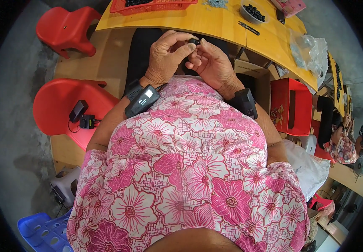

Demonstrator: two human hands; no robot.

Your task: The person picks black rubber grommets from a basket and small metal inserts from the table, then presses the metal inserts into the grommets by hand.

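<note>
Between my two hands, just short of the yellow table's near edge, is a small black round part (pixel 194 41). My left hand (pixel 167 56) pinches it between thumb and fingers. From the other side, the thumb and forefinger of my right hand (pixel 212 63) close on the same part, its other fingers curled below. The part's exact kind is too small to make out. Above my lap both hands are held close together, with a black device strapped on each wrist.
On the yellow table (pixel 198 23) stand a red basket (pixel 154 7) and a clear bowl (pixel 248 17) of black parts. Tweezers (pixel 248 28) and a plastic bag (pixel 309 52) lie there too. Red chairs (pixel 66 31) stand at left, a red box (pixel 288 107) at right. Another person sits far right.
</note>
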